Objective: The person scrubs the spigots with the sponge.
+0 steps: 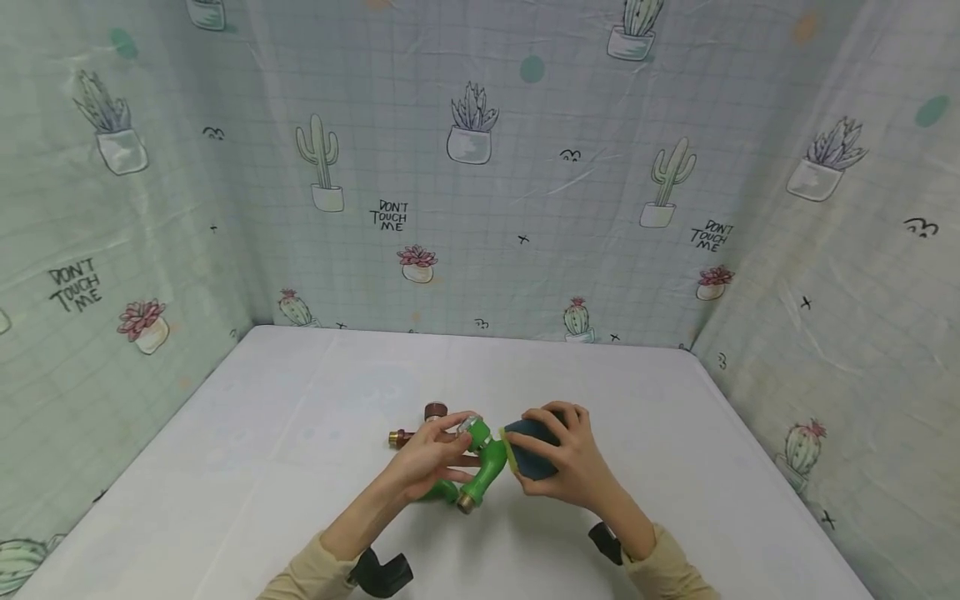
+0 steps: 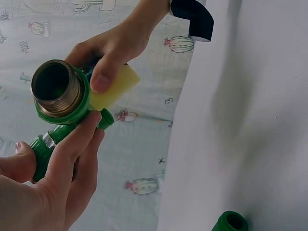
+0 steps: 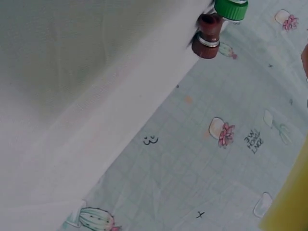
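Observation:
My left hand [image 1: 429,458] grips a green pipe fitting [image 1: 491,467] above the white table. A brass-coloured threaded end on this fitting [image 2: 57,91] faces the left wrist camera. In my right hand [image 1: 566,458] is a sponge [image 1: 534,450] with a dark face and a yellow side, held with bent fingers against or very near the fitting. The sponge's yellow part [image 2: 120,86] also shows in the left wrist view. Along one edge of the right wrist view lies a yellow strip of sponge [image 3: 288,197]; the right hand's grip is out of that frame.
Behind my left hand, a brown fitting [image 1: 435,411] with a brass end lies on the table [image 1: 615,392]. A second green fitting [image 1: 441,492] lies beneath that hand, partly hidden. Black angled pieces [image 1: 382,573] sit by both wrists. Cloth printed with cacti [image 1: 480,208] hangs around the table.

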Demonstrator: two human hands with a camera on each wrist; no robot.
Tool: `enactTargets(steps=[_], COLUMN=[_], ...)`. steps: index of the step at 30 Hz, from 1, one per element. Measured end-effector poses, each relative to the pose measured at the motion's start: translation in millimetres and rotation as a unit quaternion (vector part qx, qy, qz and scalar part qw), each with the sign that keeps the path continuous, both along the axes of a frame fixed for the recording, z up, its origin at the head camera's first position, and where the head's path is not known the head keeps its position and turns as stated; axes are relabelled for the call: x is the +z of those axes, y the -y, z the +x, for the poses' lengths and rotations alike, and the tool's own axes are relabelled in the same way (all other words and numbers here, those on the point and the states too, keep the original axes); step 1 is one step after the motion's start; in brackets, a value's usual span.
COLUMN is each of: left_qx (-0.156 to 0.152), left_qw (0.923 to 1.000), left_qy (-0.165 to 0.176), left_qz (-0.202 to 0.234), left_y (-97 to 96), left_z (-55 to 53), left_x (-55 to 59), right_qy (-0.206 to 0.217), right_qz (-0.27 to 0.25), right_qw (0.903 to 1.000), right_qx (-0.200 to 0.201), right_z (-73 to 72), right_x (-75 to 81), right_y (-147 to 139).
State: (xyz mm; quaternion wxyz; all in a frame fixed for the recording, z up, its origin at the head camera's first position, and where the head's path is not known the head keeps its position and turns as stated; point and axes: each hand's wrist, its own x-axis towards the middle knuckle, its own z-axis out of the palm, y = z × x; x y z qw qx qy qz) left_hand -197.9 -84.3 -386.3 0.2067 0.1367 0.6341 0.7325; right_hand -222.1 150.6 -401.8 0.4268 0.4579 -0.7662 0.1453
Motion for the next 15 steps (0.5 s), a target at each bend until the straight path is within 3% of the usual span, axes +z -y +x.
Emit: enactTargets(steps=[6, 12, 15], left_qx=[0.017, 0.026, 0.024], left_qw=[0.9998, 0.9996, 0.9997], left_qy=[0.006, 0.001, 0.005], left_qz=[0.010, 0.008, 0.007], left_y=[0.6, 1.1, 0.7], left_z=[0.1, -2.1, -3.1], left_x=[-2.1, -0.7, -1.0], right_qy=[-0.001, -0.002, -0.008], right_qz=[-0.005, -0.021, -0.017], right_qw=[0.9996, 0.9997, 0.9998], right_qx=[-0.026, 0.015, 0.010], right_z=[-4.9, 1.6, -1.5], right_x=[-2.3, -2.3, -6.9], right_y=[-10.2, -2.0, -2.8])
